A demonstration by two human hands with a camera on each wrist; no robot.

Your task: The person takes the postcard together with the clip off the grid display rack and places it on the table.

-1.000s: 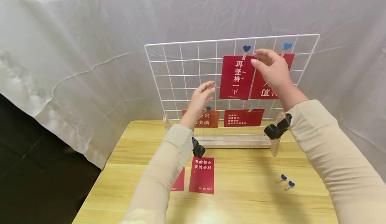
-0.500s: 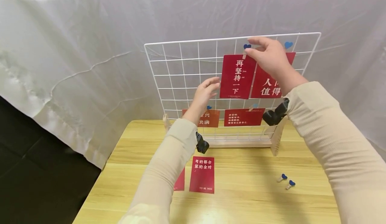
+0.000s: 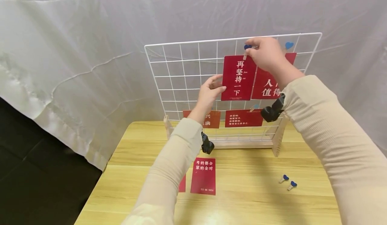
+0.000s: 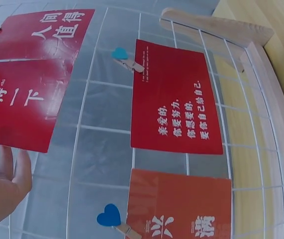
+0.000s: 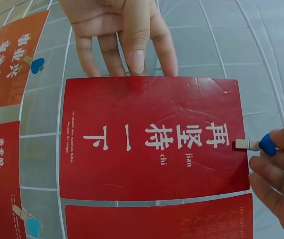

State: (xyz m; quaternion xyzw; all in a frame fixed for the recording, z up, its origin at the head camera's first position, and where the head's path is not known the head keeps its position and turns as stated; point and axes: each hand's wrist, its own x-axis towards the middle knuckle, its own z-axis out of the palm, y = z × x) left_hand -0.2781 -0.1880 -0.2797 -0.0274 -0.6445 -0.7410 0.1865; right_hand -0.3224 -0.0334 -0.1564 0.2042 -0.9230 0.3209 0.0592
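A red card (image 3: 237,78) with white characters hangs on the white wire grid (image 3: 187,67), clipped at its top by a wooden mini clothespin (image 5: 253,144) with a dark blue heart. My right hand (image 3: 267,53) pinches this clothespin by its heart end, as the right wrist view shows. My left hand (image 3: 208,92) is at the card's left edge, fingers loosely bent. In the right wrist view its fingertips (image 5: 169,64) meet that edge, some of them ending behind it, and the thumb lies just short of it in front.
Beside it hangs another red card (image 3: 269,87) with a light blue heart clothespin (image 3: 289,45). Lower hang an orange card (image 3: 215,119) and a wide red card (image 3: 243,118). On the wooden table (image 3: 242,204) lie two red cards (image 3: 203,181) and two blue-heart clothespins (image 3: 292,185).
My right hand has moved up and left from beside the clothespin and now pinches it. My left hand has moved right to the card's left edge.
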